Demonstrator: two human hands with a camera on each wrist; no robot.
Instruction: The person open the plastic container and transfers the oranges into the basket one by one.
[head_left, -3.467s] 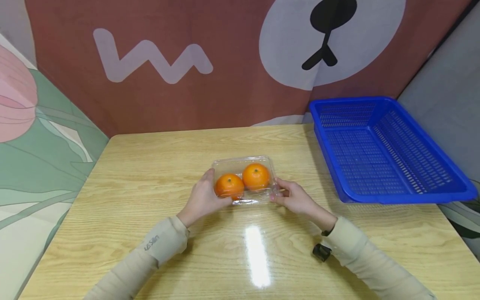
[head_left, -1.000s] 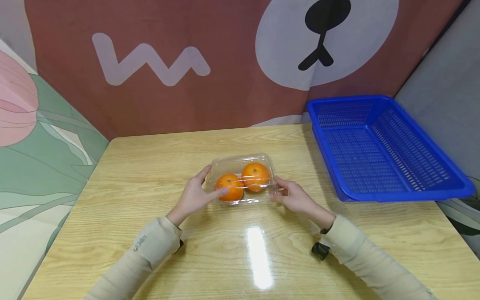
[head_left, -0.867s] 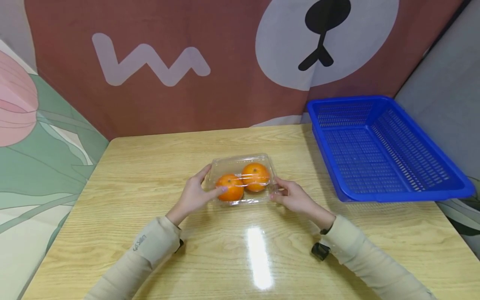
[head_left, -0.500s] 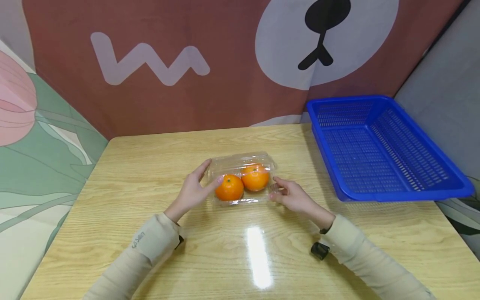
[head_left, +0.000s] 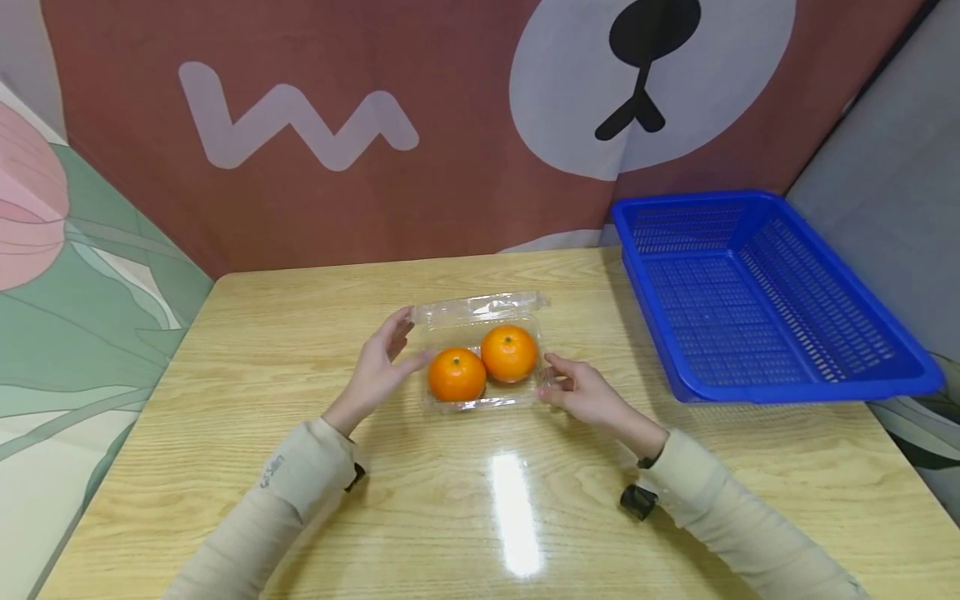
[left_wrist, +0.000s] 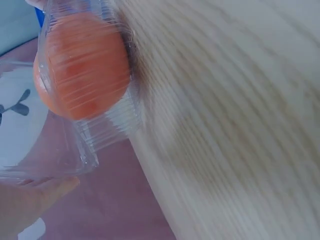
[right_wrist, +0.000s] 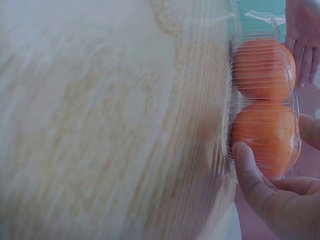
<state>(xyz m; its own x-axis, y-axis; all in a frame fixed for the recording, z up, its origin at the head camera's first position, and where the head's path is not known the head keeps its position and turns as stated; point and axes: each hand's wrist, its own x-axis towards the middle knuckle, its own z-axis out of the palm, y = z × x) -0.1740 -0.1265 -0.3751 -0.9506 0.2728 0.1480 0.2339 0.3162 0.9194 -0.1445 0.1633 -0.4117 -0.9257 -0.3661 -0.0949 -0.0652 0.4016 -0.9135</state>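
A clear plastic clamshell container (head_left: pixel 491 404) sits mid-table with its hinged lid (head_left: pixel 476 308) tipped up at the back. Inside lie two oranges side by side, the left orange (head_left: pixel 457 375) slightly nearer than the right orange (head_left: pixel 509 353). My left hand (head_left: pixel 372 371) is at the lid's left edge, its fingers against the raised plastic and its thumb held apart. In the left wrist view those fingers (left_wrist: pixel 42 197) touch the lid's edge. My right hand (head_left: pixel 588 396) pinches the container's right side; its thumb (right_wrist: pixel 247 162) presses the ribbed wall in the right wrist view.
A blue slotted plastic basket (head_left: pixel 780 317) stands at the table's right, overhanging its edge. The wooden table (head_left: pixel 300 333) backs onto a brown cloth (head_left: pixel 337 208) with a cartoon print. Dark wrist cameras (head_left: pixel 639 502) are strapped on both forearms.
The lid has swung up and back off the oranges. My left hand has shifted slightly back and left with it, from the front-left corner to the lid's side. My right hand keeps its grip.
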